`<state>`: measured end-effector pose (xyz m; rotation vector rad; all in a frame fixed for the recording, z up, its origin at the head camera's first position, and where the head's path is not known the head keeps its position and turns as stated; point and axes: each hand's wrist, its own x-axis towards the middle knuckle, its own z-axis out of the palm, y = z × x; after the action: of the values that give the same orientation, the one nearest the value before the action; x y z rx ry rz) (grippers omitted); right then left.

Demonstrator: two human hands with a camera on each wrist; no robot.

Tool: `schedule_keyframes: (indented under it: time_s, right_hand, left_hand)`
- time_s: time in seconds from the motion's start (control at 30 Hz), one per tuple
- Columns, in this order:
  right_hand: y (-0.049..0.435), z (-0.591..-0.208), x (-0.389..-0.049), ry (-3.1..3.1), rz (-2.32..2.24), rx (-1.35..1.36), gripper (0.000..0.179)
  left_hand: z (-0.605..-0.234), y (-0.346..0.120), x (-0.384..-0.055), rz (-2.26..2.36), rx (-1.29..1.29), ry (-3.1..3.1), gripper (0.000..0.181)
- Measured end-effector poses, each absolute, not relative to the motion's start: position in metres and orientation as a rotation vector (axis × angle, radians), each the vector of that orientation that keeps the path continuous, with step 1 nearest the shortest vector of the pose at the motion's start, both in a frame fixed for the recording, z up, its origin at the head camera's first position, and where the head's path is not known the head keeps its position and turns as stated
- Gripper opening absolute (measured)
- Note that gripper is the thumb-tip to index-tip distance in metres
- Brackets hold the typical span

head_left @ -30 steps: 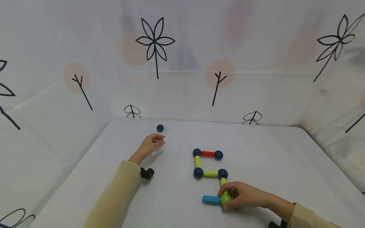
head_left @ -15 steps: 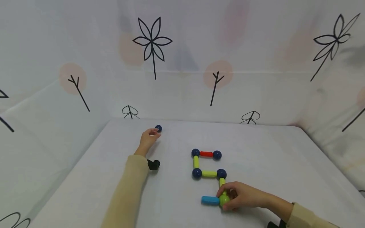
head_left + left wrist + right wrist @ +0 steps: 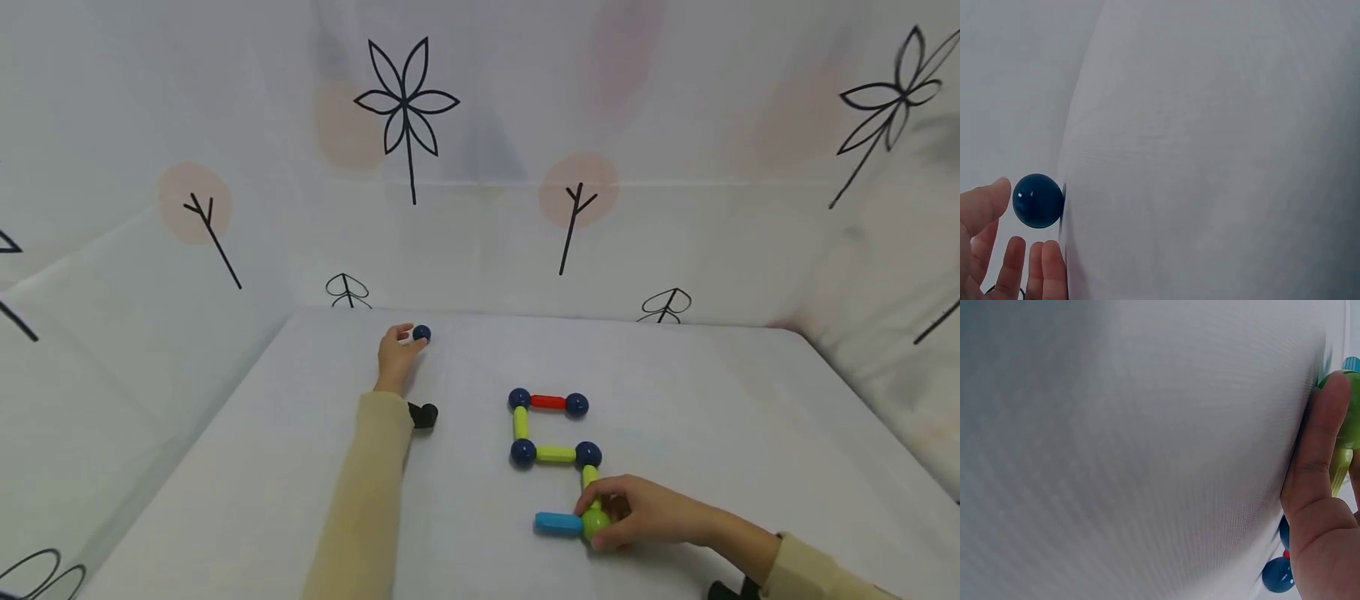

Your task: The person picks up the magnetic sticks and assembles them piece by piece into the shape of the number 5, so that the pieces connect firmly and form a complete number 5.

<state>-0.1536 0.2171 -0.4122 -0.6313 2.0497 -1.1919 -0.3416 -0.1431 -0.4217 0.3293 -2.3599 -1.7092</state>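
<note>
My left hand (image 3: pixel 396 360) reaches to the far left of the table, its thumb and fingers spread around a loose dark blue ball (image 3: pixel 422 333). Small gaps show between the ball (image 3: pixel 1038 201) and the thumb (image 3: pixel 988 201) in the left wrist view. My right hand (image 3: pixel 651 512) grips a light green ball (image 3: pixel 596 524) between thumb and fingers. From that ball a light blue rod (image 3: pixel 558 524) points left, and a yellow-green rod (image 3: pixel 591 476), partly hidden by fingers, runs up to a dark blue ball (image 3: pixel 588 455).
The linked figure continues through a yellow-green rod (image 3: pixel 556 454), a dark blue ball (image 3: pixel 522 452), another upright rod (image 3: pixel 521 423), a corner ball (image 3: pixel 519 399), a red rod (image 3: pixel 548 402) and an end ball (image 3: pixel 577 405). All lie on the white table (image 3: pixel 712 400), with patterned cloth (image 3: pixel 480 242) behind.
My left hand has moved forward and slightly right to the loose blue ball, its fingers now around it. The right hand stays on the green ball.
</note>
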Motion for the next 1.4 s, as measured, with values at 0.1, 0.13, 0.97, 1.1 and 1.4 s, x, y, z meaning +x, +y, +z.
schedule_keyframes:
  time_s: [0.1,0.13,0.97,1.1,1.4]
  right_hand:
    - [0.217,-0.413,-0.154,2.045,-1.192,-0.629,0.026]
    - [0.217,-0.413,-0.154,2.043,-1.192,-0.630,0.026]
    - [0.218,-0.415,-0.154,2.001,-1.224,-0.689,0.025]
    - [0.216,-0.414,-0.154,1.994,-1.229,-0.690,0.026]
    - [0.220,-0.416,-0.155,2.023,-1.203,-0.658,0.027]
  left_hand:
    - [-0.423,-0.142,-0.344,-1.710,0.326,-2.339,0.045]
    - [-0.423,-0.141,-0.344,-1.714,0.320,-2.339,0.046]
    - [-0.421,-0.139,-0.350,-1.623,0.369,-2.567,0.039]
    - [-0.421,-0.140,-0.350,-1.596,0.370,-2.574,0.037]
    - [-0.424,-0.153,-0.351,-1.586,0.207,-2.683,0.040]
